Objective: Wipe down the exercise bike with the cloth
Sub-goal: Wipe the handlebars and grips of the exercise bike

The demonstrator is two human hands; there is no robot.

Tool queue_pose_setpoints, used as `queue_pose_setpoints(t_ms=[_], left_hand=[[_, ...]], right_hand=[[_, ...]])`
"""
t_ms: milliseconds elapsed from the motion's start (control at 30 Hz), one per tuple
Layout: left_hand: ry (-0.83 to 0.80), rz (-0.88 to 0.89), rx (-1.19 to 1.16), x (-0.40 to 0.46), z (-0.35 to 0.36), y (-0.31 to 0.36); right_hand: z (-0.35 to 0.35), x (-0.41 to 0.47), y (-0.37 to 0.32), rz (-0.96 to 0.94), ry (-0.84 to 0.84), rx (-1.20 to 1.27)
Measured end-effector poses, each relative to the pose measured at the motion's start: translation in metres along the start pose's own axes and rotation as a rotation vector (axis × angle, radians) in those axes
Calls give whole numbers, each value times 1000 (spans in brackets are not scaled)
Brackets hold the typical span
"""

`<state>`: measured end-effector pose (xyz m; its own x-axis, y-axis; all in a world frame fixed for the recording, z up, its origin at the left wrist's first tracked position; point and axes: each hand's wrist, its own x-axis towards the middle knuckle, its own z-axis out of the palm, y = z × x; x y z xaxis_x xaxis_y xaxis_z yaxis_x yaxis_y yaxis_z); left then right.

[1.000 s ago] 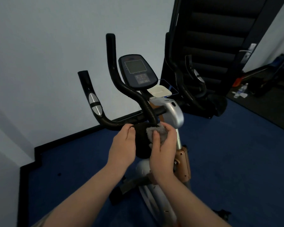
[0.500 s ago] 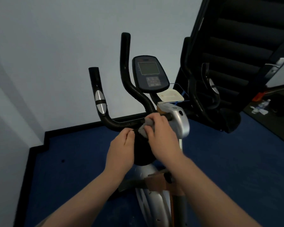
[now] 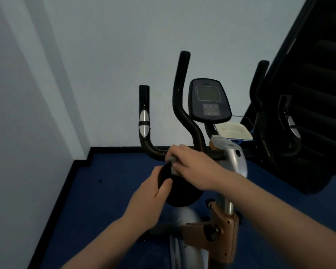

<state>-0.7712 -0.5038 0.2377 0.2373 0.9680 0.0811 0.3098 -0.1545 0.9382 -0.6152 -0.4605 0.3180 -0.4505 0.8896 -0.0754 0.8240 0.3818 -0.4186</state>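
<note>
The exercise bike (image 3: 233, 164) stands in front of me, with black handlebars (image 3: 180, 98), a console screen (image 3: 209, 100) and a silver post. My right hand (image 3: 190, 162) grips a small grey cloth (image 3: 172, 162) and presses it on the handlebar crossbar, just left of the post. Below it, my left hand (image 3: 151, 199) holds the left edge of a round black part (image 3: 180, 193) of the bike. Most of the cloth is hidden under my fingers.
A white wall rises behind the bike, with a corner at the left. Blue carpet (image 3: 109, 200) with a black skirting edge covers the floor. A dark staircase (image 3: 316, 94) rises at the right. A white flat item (image 3: 234, 131) lies behind the console.
My right hand has slid the cloth leftwards along the crossbar. My left hand stays on the round black part. The view has swung to the left, so the bike sits further right.
</note>
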Motion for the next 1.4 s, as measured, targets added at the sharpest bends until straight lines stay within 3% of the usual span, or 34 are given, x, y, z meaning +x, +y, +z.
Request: queue_pose_setpoints(t_ms=[100, 200, 367, 500, 667, 867, 933, 1133, 1300, 1400], left_hand=[[31, 19, 11, -2, 3, 1], [50, 2, -56, -6, 7, 2], [92, -9, -108, -12, 14, 3], [115, -26, -98, -11, 15, 0], [117, -42, -139, -11, 18, -3], [101, -26, -136, -10, 18, -5], [55, -30, -117, -7, 12, -5], [12, -24, -179, 17, -8, 16], [1, 1, -187, 30, -3, 14], [-31, 15, -186, 31, -5, 7]], right_hand=[[-6, -14, 15, -23, -82, 166], [-11, -4, 17, -40, -135, 47], [0, 21, -7, -105, -76, -22], [-3, 0, 12, -119, -20, 41], [0, -2, 12, -143, -17, -559], [13, -3, 0, -52, 138, -388], [22, -23, 6, -32, 182, -432], [10, -1, 1, 131, 44, -320], [44, -33, -6, 249, 467, -111], [52, -43, -10, 321, 516, 18]])
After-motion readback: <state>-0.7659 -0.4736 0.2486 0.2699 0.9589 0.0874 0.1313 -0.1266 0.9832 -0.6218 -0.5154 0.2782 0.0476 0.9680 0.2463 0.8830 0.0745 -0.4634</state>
